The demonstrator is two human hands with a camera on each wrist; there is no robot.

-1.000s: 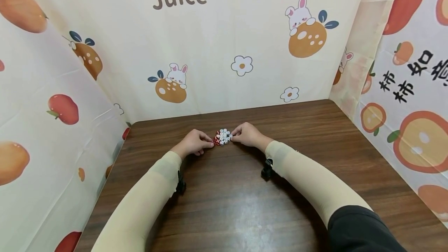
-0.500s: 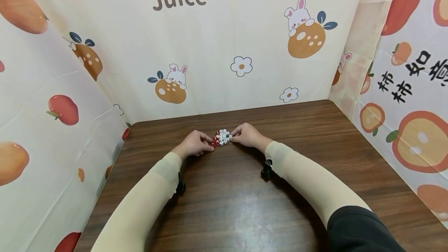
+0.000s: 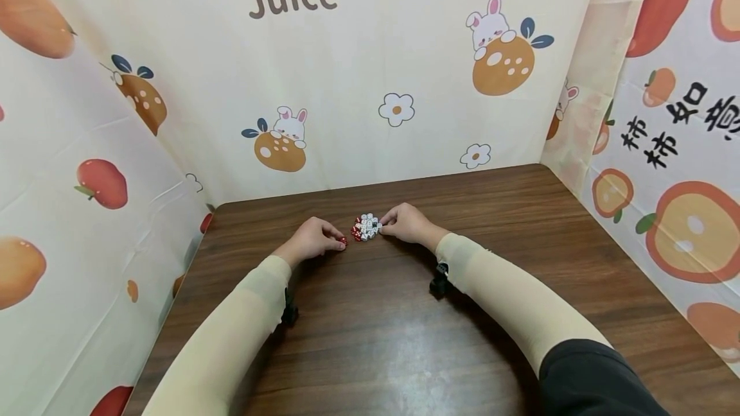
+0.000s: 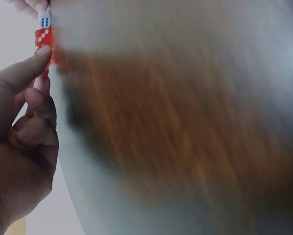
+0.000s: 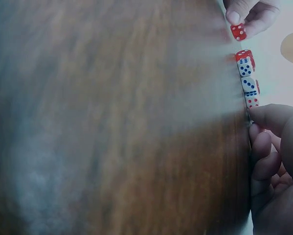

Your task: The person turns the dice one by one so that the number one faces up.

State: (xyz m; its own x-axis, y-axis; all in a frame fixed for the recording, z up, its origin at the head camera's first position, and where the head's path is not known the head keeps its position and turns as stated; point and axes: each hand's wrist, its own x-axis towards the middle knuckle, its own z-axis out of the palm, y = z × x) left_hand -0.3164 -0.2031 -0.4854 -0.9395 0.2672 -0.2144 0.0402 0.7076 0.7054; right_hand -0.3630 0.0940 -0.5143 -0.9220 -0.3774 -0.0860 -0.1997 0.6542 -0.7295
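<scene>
A tight cluster of white dice (image 3: 367, 226) lies on the table, with red dice (image 3: 356, 232) along its left side. My left hand (image 3: 311, 239) pinches a red die (image 5: 238, 32) between thumb and fingers, a small gap left of the cluster. At the cluster's right edge, my right hand (image 3: 408, 223) pinches a white die (image 5: 252, 102) with red pips. In the left wrist view, the left thumb (image 4: 31, 68) overlaps the red die. A small dark spot shows among the white dice near the right fingertips.
The brown wooden table (image 3: 370, 313) carries the dice near its back edge. Behind it hangs a printed curtain (image 3: 347, 69), with more printed cloth at both sides. A small black device (image 3: 439, 281) is strapped at the right wrist.
My left hand has drawn back leftward from the cluster with a red die between its fingers, opening a gap. The right hand stays at the right edge.
</scene>
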